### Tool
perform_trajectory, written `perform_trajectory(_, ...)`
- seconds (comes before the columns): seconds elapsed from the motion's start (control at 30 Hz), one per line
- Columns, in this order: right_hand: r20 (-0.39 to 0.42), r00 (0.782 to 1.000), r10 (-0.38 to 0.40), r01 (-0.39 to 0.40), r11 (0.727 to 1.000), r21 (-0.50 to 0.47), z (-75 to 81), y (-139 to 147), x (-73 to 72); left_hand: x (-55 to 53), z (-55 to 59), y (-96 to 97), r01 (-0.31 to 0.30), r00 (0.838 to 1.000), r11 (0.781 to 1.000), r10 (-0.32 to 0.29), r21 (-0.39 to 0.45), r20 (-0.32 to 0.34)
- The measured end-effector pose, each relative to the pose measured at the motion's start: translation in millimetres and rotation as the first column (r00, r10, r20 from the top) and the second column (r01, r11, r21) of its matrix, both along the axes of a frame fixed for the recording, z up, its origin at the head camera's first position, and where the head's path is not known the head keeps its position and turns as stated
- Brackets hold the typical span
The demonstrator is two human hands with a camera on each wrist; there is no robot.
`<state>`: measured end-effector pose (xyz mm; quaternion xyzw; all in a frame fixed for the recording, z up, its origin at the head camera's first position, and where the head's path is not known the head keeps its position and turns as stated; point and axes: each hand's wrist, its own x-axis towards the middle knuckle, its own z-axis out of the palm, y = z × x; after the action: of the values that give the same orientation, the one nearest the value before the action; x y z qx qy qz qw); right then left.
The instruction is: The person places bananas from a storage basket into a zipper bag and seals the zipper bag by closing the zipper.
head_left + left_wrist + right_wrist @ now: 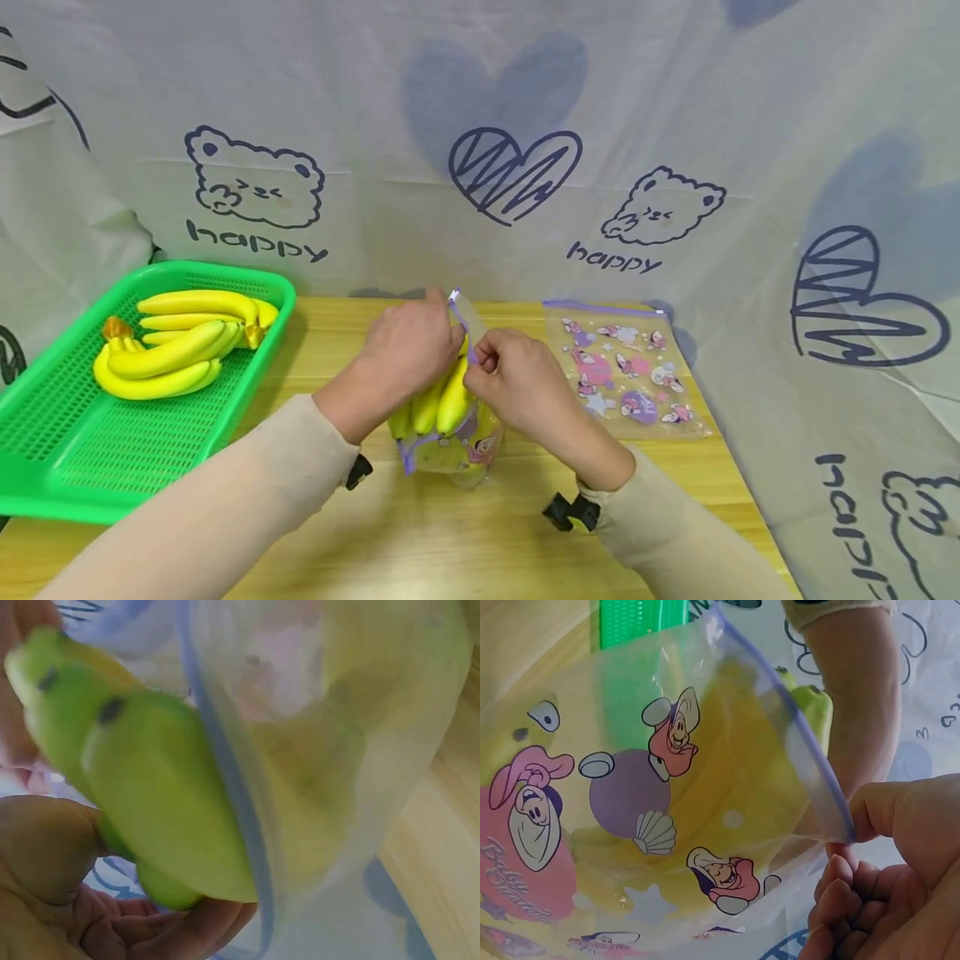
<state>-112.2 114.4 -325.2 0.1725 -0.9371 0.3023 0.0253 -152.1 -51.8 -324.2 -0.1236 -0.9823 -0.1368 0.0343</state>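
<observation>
A clear zip bag (630, 802) with a purple zip edge and pink cartoon prints lies between the hands, its mouth spread. Part of a banana bunch (453, 400) sits inside the bag, while its green-tinged tips (165, 780) stick out past the zip edge. My left hand (412, 346) grips the bunch, with thumb and fingers round its underside in the left wrist view. Thumb and fingers of my right hand (521, 379) pinch the bag's edge beside the purple zip. The bunch's stem end is hidden under the left hand in the head view.
At the left, a green basket (112, 479) holds more banana bunches (168, 354). A second printed zip bag (626, 367) lies flat on the wooden table (480, 550) at the right. White patterned cloth (375, 225) hangs behind the table and along its right side.
</observation>
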Motion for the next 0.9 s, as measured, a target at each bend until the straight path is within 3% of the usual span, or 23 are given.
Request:
perform_trajectory(0.1, -0.012, 0.999, -0.030, 0.030, 1.000, -0.004, -0.5, 2.1, -2.8, 0.2, 4.2, -3.1, 0.008, 0.994, 0.997, -0.016, 0.075, 0.108)
perform_trajectory(0.23, -0.004, 0.998, -0.056, 0.056, 0.998, -0.004, 0.2, 4.8, -4.4, 4.5, 12.0, -10.3, 0.013, 0.964, 0.988, -0.054, 0.156, 0.260)
perform_trajectory(0.37, -0.002, 0.998, -0.063, 0.063, 0.998, -0.006, 0.6, 5.8, -5.0, 9.6, 17.3, -14.9, 0.052, 0.937, 0.977, -0.119, 0.208, 0.328)
perform_trajectory(0.47, 0.018, 0.998, -0.056, 0.057, 0.998, -0.023, 1.1, 6.6, -4.3, 12.9, 15.1, -13.1, 0.108, 0.942, 0.975, -0.163, 0.195, 0.292)
perform_trajectory(0.63, 0.037, 0.998, -0.055, 0.057, 0.997, -0.061, 2.2, 7.6, -3.8, 18.8, 6.3, -7.4, 0.169, 0.966, 0.984, -0.176, 0.053, 0.189)
perform_trajectory(0.77, 0.011, 0.995, -0.098, 0.099, 0.992, -0.074, 3.6, 9.9, -5.6, 21.9, 8.0, -11.2, 0.143, 0.973, 0.988, -0.150, 0.055, 0.174)
perform_trajectory(0.9, -0.004, 0.993, -0.116, 0.115, 0.991, -0.068, 5.8, 13.7, -7.5, 22.8, 12.3, -28.5, 0.077, 0.989, 0.994, -0.087, 0.080, 0.120)
